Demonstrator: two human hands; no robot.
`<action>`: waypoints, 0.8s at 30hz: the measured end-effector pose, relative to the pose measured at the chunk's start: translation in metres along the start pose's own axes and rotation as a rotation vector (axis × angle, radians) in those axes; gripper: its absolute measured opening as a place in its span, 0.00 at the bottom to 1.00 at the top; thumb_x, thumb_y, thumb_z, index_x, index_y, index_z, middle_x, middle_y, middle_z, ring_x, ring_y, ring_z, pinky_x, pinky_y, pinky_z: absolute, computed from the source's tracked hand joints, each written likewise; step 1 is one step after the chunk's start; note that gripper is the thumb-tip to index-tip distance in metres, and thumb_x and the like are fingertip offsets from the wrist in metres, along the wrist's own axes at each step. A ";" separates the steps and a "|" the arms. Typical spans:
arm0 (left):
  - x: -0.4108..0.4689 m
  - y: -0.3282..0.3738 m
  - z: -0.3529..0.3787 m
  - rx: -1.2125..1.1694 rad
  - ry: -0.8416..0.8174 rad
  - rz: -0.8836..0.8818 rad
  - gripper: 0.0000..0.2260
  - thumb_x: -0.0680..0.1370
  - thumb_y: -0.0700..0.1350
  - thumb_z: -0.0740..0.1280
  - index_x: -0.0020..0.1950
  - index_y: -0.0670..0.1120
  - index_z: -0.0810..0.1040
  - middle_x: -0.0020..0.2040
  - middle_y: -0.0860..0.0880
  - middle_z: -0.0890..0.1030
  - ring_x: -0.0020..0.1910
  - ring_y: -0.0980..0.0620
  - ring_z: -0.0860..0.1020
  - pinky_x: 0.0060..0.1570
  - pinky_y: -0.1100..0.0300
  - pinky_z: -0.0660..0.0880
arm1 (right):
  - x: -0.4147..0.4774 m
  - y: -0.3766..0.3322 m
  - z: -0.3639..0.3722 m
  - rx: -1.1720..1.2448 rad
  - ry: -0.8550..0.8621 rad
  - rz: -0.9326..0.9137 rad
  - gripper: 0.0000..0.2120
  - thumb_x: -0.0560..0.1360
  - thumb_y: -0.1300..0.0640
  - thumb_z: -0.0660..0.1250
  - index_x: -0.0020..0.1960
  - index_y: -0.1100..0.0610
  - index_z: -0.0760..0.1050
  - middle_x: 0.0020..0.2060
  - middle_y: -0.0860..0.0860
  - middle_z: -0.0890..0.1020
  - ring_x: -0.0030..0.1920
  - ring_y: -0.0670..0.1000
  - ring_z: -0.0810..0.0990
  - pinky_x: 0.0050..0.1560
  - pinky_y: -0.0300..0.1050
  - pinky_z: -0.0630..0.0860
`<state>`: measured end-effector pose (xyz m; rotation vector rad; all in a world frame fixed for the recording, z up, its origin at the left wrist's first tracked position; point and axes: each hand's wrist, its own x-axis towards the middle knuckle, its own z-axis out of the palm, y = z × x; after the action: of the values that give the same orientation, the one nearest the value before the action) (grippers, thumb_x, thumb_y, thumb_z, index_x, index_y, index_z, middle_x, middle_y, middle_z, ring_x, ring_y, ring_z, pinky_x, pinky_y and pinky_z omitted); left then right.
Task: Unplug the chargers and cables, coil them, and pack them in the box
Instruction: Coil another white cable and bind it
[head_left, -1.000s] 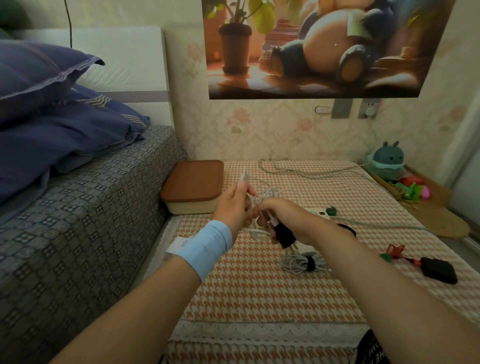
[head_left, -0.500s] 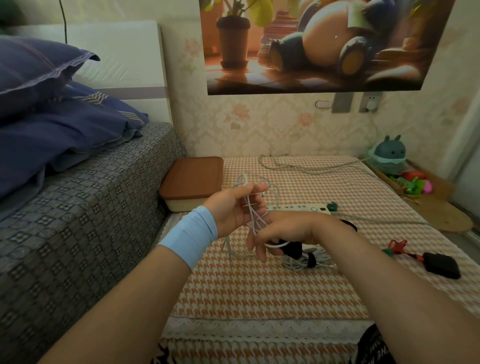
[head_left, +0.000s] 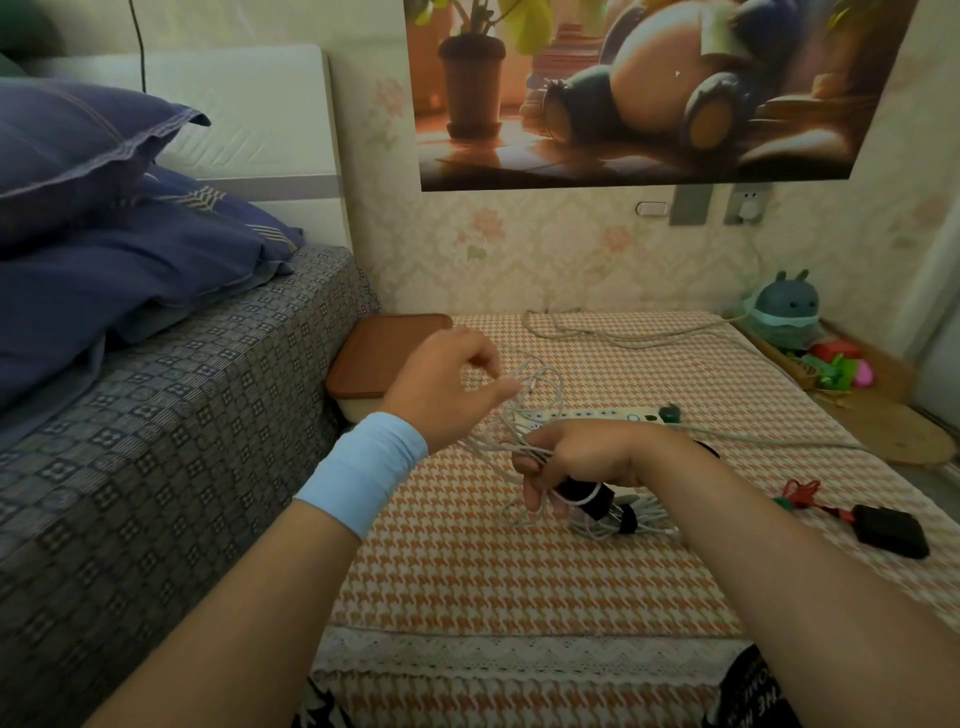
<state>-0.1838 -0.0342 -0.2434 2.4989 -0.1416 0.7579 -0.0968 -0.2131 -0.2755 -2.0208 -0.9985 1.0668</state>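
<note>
The white cable (head_left: 543, 382) hangs in loose loops between the two hands, above the checked cloth. The left hand (head_left: 447, 387), with a light blue wristband (head_left: 363, 475) on its wrist, pinches the top of a loop with curled fingertips. The right hand (head_left: 579, 457), lower and just beside it, grips a bunch of the strands in its fist. It also holds a black charger (head_left: 584, 496), which sticks out below the fingers with one turn of cable across it.

The strands blur together, so the number of loops and where the cable's ends lie are hard to tell. A tied cable bundle (head_left: 631, 522) lies on the cloth, half hidden under the right wrist. The power strip (head_left: 592, 415) shows behind the right hand, partly covered by it.

The box (head_left: 387, 356), its brown lid on, sits at the far left of the orange-and-white cloth (head_left: 467, 571), against the bed (head_left: 156, 441). A black adapter (head_left: 891, 530) on a red cord lies well to the right. A poster (head_left: 649, 88) hangs on the wall, and a plush toy (head_left: 787, 312) sits in the corner.
</note>
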 end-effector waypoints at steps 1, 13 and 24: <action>-0.002 0.002 0.004 -0.110 -0.102 0.009 0.10 0.73 0.55 0.73 0.50 0.53 0.78 0.52 0.58 0.80 0.54 0.59 0.76 0.55 0.62 0.71 | -0.001 -0.002 -0.001 0.018 0.019 -0.022 0.12 0.78 0.71 0.60 0.41 0.57 0.67 0.39 0.55 0.82 0.32 0.52 0.78 0.41 0.47 0.75; 0.009 -0.007 0.007 -0.243 -0.581 -0.283 0.12 0.73 0.56 0.74 0.42 0.47 0.83 0.33 0.49 0.79 0.34 0.51 0.81 0.42 0.55 0.79 | -0.014 -0.002 -0.020 0.365 0.140 -0.217 0.19 0.86 0.51 0.54 0.41 0.59 0.69 0.27 0.51 0.65 0.27 0.51 0.68 0.33 0.44 0.73; 0.008 -0.011 0.012 -0.212 -0.480 -0.121 0.11 0.71 0.64 0.69 0.40 0.60 0.85 0.39 0.41 0.83 0.35 0.45 0.75 0.41 0.46 0.76 | -0.013 0.014 -0.021 0.410 -0.113 -0.112 0.07 0.79 0.65 0.62 0.54 0.64 0.77 0.35 0.54 0.77 0.40 0.54 0.80 0.54 0.52 0.79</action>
<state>-0.1685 -0.0300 -0.2525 2.4113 -0.2234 0.0782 -0.0794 -0.2348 -0.2715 -1.5730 -0.8546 1.2220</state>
